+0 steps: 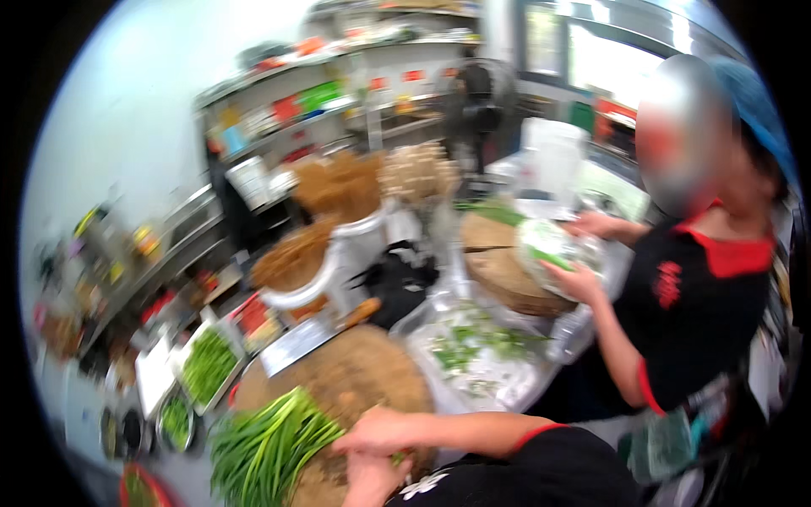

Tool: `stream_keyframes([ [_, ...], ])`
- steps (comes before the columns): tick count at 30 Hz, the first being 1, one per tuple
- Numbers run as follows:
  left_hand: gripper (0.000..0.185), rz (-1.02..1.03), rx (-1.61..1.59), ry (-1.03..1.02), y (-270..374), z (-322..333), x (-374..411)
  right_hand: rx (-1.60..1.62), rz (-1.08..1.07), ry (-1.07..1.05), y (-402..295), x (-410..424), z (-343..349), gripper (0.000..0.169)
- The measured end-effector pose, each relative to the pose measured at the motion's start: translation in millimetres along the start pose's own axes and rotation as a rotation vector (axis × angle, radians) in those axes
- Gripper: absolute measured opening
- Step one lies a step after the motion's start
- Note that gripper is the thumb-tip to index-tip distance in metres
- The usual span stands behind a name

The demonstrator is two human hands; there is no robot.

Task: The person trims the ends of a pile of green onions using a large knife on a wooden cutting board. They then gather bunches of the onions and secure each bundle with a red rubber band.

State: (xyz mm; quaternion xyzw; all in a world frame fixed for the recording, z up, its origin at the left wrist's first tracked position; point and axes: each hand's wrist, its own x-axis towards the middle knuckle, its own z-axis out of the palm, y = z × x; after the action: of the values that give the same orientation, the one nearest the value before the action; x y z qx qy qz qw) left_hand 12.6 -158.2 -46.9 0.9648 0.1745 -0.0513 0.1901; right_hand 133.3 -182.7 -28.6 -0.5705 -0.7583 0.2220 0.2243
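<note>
A large bunch of green onions [269, 443] lies across a round wooden chopping block [355, 367], its leaves hanging over the block's near-left side. My right hand [379, 432] is closed around the stem end of the bunch. Just below it, my left hand [374, 475] grips the same end, partly cut off by the picture's bottom edge. The stem ends are mostly hidden by my hands. A cleaver [301, 344] with a wooden handle rests at the block's far edge, touched by neither hand.
A co-worker [690, 298] at right holds greens in a clear bag [545, 247] over another wooden block [500, 272]. Between us stands a plastic-lined bin [488, 355] with leaf scraps. Tubs of brown strands [298, 260], a tray of chopped greens [209, 364] and a metal bowl [176, 421] surround my block.
</note>
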Motion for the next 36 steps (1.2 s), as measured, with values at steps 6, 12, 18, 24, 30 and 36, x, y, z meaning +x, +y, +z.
stream_keyframes([
  [6,0.018,-0.277,-0.353,0.047,2.8,31.1,3.7,0.001,0.005,0.092,17.2,-13.6,11.0,0.018],
  [12,0.025,-0.109,-0.03,0.182,-8.4,53.2,-0.6,0.086,-0.071,-0.02,-10.2,-5.5,7.9,0.018],
  [18,0.025,-0.225,-0.109,0.316,-0.5,49.2,-3.1,-0.067,-0.053,0.028,-12.6,-3.6,2.5,0.014],
  [24,0.018,-0.128,-0.08,0.285,-11.9,62.4,8.3,-0.017,-0.104,-0.019,-11.9,0.2,-2.0,0.018],
  [30,0.02,-0.152,-0.244,0.382,-10.8,71.5,11.5,0.058,-0.202,-0.065,3.1,3.3,3.1,0.019],
  [36,0.025,-0.199,-0.144,0.327,-3.7,53.9,-0.2,0.077,-0.144,0.044,-8.1,-1.7,2.1,0.014],
])
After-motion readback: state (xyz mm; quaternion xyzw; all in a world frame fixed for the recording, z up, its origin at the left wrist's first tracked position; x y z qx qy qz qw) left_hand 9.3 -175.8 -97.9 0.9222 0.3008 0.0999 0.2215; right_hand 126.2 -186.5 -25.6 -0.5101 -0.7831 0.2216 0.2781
